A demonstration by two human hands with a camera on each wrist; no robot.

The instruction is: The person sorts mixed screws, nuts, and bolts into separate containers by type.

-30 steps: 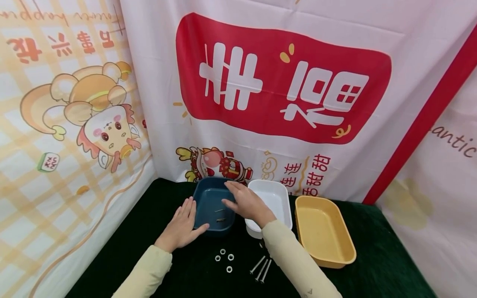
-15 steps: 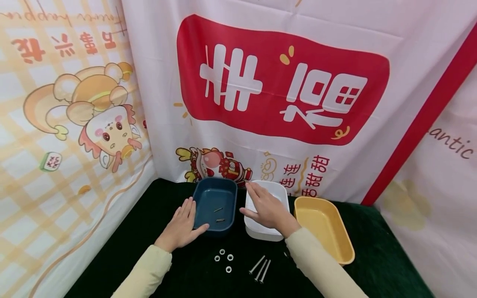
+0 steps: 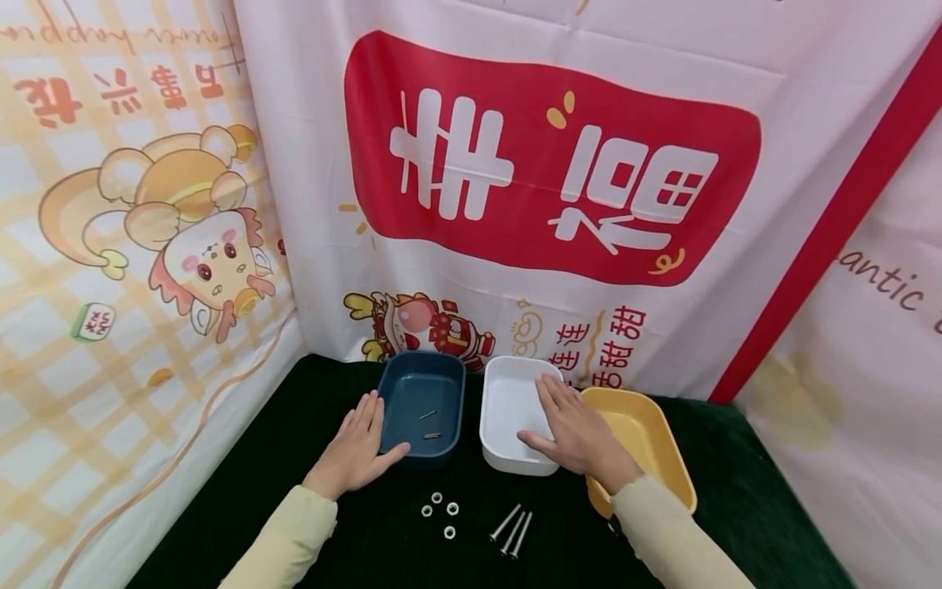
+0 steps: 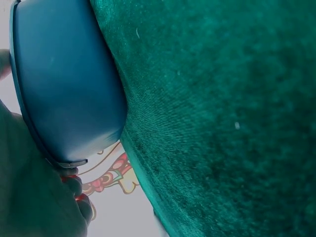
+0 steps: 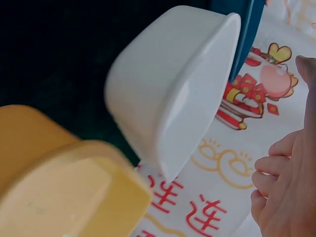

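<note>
My left hand [image 3: 356, 448] rests, fingers straight, along the left rim of a dark blue bin [image 3: 412, 388]. Inside that bin lie two thin, short metal pieces [image 3: 432, 436]. In the left wrist view, fingers lie at the rim of the blue bin [image 4: 69, 84]. My right hand [image 3: 577, 429], fingers extended and holding nothing, hovers over the right side of a white bin [image 3: 508, 409]. Its wrist overlaps a yellow bin [image 3: 666, 458] in the head view. The right wrist view shows the hand [image 5: 286, 173] apart from the white bin [image 5: 148, 74].
Several hex nuts [image 3: 450, 532] and three long bolts [image 3: 522, 536] lie on the dark green cloth [image 3: 397, 548] in front of the bins. A small dark object [image 3: 614, 528] shows beside the right sleeve. A printed curtain [image 3: 309, 164] hangs directly behind the bins.
My right hand has moved rightward from above the blue bin, across the white bin, to its right side near the yellow bin. The left hand has stayed at the blue bin.
</note>
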